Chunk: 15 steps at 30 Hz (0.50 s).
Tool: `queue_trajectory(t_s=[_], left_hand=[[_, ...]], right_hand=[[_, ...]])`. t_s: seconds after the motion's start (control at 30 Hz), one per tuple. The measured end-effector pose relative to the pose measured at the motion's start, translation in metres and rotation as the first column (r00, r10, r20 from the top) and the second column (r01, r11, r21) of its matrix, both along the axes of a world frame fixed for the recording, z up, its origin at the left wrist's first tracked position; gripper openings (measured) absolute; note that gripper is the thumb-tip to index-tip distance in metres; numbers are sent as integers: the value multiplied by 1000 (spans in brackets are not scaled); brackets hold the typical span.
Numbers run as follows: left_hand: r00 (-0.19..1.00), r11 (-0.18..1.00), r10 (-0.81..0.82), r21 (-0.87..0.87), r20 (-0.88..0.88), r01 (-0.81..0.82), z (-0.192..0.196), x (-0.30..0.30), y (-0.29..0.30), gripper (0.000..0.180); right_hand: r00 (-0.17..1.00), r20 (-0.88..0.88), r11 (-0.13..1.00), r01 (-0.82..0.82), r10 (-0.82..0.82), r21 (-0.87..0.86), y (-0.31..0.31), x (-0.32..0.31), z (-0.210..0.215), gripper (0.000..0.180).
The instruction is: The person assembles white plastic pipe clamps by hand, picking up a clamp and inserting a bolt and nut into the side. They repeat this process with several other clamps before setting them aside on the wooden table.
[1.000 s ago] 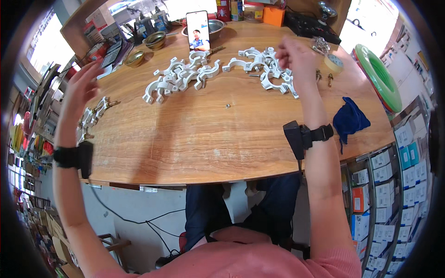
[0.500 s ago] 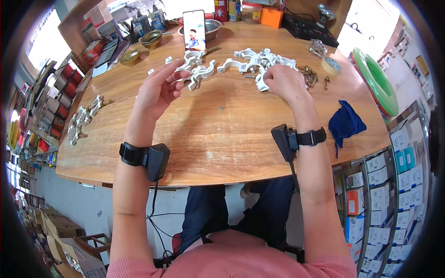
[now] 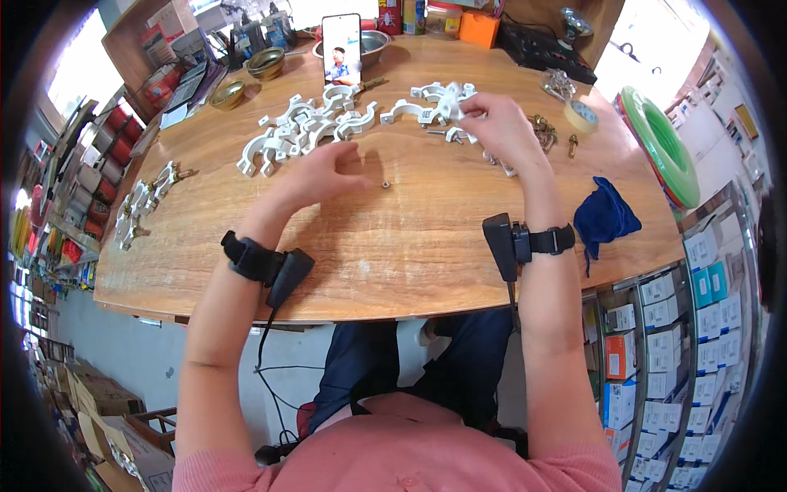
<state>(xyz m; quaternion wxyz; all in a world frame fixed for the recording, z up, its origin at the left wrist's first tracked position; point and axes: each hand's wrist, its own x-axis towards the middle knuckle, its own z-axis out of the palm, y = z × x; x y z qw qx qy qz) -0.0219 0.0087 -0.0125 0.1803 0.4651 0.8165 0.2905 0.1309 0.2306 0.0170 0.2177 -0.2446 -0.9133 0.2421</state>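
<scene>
My right hand (image 3: 507,131) pinches a white pipe clamp half (image 3: 448,105), smeared by motion, just above the other clamp halves on the far right of the table. Nothing shows in my left hand (image 3: 321,174), its thumb and fingers apart, low over the wood. A small metal nut (image 3: 386,184) lies just right of those fingertips, apart from them. Beyond the left hand spreads a heap of white clamp halves (image 3: 305,123). Several brass-coloured bolts (image 3: 541,131) lie behind my right hand, partly hidden by it. Small screws (image 3: 451,134) rest under the lifted clamp.
Assembled clamps with bolts (image 3: 146,201) lie at the table's left. A phone (image 3: 342,49) stands upright before a metal bowl (image 3: 375,47). Tape (image 3: 581,116), a blue cloth pouch (image 3: 607,217) and green coiled tubing (image 3: 662,148) are on the right. Cables hang from both wrist straps.
My left hand has come nearer and to the right, uncovering the left heap of clamps. My right hand has lifted a clamp half from the right-hand pile.
</scene>
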Motion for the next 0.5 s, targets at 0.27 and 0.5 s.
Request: queue_trajectory(t_s=[0.27,0.5], left_hand=[[947,993,-107,5,-302,114,-15,-5,39,54],[929,994,-109,-52,-354,97,-8,-9,82,40]], right_hand=[[902,-431,999,20,-39,-48,11,0,4,23],[845,-535,995,-57,6,-79,3,2,11,21]])
